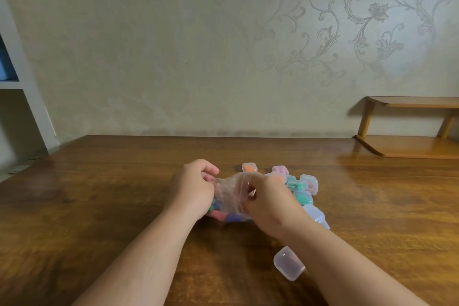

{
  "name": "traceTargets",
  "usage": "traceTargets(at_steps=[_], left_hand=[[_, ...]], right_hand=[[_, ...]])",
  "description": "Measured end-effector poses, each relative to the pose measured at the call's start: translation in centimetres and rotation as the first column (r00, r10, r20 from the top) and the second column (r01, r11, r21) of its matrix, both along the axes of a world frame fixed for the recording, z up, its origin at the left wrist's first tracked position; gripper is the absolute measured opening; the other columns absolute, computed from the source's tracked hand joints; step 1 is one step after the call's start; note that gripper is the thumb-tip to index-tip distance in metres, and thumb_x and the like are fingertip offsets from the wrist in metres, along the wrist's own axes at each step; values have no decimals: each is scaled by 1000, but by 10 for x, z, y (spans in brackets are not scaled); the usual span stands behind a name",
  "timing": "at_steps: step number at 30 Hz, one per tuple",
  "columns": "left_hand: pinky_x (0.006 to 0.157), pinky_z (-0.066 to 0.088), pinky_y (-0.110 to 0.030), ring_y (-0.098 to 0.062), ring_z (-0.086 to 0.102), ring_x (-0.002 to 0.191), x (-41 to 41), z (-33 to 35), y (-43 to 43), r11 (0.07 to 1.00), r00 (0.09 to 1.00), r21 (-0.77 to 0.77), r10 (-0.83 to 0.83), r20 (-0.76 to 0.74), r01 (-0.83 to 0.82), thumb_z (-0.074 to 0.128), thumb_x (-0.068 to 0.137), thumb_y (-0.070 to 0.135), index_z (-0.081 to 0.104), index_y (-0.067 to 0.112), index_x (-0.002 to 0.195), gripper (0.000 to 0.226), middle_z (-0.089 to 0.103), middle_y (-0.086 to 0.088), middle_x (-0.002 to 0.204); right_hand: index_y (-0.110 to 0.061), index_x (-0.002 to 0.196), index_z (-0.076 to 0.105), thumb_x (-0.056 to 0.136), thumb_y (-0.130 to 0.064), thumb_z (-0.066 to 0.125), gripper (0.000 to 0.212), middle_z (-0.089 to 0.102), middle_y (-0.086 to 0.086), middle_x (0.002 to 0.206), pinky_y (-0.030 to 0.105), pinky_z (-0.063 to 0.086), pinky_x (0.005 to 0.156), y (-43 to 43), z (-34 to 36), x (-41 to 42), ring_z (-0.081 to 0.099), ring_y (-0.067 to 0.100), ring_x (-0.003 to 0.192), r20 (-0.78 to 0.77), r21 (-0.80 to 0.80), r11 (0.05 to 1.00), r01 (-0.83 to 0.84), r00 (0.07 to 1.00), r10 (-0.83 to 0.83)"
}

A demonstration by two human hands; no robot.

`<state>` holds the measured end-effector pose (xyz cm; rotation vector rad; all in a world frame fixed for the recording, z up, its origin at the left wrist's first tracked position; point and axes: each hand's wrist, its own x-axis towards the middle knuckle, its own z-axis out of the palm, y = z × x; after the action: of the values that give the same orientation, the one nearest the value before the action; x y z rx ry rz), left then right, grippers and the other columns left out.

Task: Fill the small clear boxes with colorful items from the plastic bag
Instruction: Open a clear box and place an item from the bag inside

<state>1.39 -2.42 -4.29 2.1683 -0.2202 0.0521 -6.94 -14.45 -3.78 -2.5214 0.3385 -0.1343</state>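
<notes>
Desk [99, 206]: wood, with a wall behind its far edge. Bag [231, 191] lies mid-desk between both grips. Left grip [196, 186] is curled, pinching the bag's left side. Right grip [270, 202] pinches the film at its mouth. Filled boxes [295, 184] cluster just right of the bag. Empty box [288, 263] sits near the front edge. Items [233, 217] show through the bag's bottom. Step, likely: spreading the mouth. Next move calls for one grip freed to pick out an item, with the empty box brought close.
</notes>
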Motion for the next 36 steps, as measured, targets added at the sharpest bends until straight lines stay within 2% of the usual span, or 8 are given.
traceTargets(at_steps=[4,9,12,14,16,20,29,36], left_hand=[[64,61,-31,-14,63,87,8,-6,1,993,988,-7,120,94,-120,54,96,4,61,27,104,25,62,5,104],[60,60,-30,-13,61,83,20,-11,4,981,980,5,196,28,-196,67,87,1,60,29,99,32,61,3,108],[71,58,-31,-16,58,102,16,-11,6,970,964,82,213,158,-228,64,89,6,64,35,103,32,59,5,122],[72,50,-19,-10,55,107,6,-7,6,987,943,41,136,302,-156,63,91,10,66,35,102,28,57,11,120],[65,43,-7,0,57,95,-6,0,4,997,912,-19,-55,407,69,66,91,13,67,33,103,23,60,18,109],[67,47,-2,8,60,93,-24,5,0,940,836,-28,-290,466,341,72,87,22,70,35,103,21,63,26,96],[61,48,-3,9,59,89,-25,2,-3,955,858,-24,-254,446,295,70,89,24,68,36,90,13,65,25,88],[60,48,-3,11,60,89,-25,-1,-8,956,885,-122,-193,424,266,70,89,24,68,32,92,9,65,25,86]], right_hand=[[-36,85,59,92,-23,66,16,62,-17,86,14,44,58,-12,0,-1,60,4,78,258,75,997,27,965,-46],[-32,86,64,87,-36,71,8,66,-17,83,20,45,61,-29,7,-7,60,1,77,317,162,980,112,935,-159],[-29,88,66,85,-36,72,10,68,-13,82,21,45,59,-34,9,-10,62,3,75,295,257,959,121,935,-197],[-25,90,68,85,-35,73,13,71,-7,77,22,50,57,-34,11,-11,66,8,71,281,361,929,87,939,-197],[-19,92,69,86,-29,72,12,74,-3,75,26,58,60,-33,12,-13,69,10,68,270,501,865,30,944,-189],[-12,95,70,91,-19,67,8,72,-3,71,21,54,60,-33,12,-14,64,6,61,285,632,772,-70,947,-148],[-12,97,63,91,-19,68,11,75,7,84,26,56,54,-29,12,-14,65,11,57,260,653,757,-32,948,-184],[-19,88,75,89,-10,70,11,72,3,80,21,54,61,-34,11,-11,62,12,65,233,631,776,27,947,-222]])
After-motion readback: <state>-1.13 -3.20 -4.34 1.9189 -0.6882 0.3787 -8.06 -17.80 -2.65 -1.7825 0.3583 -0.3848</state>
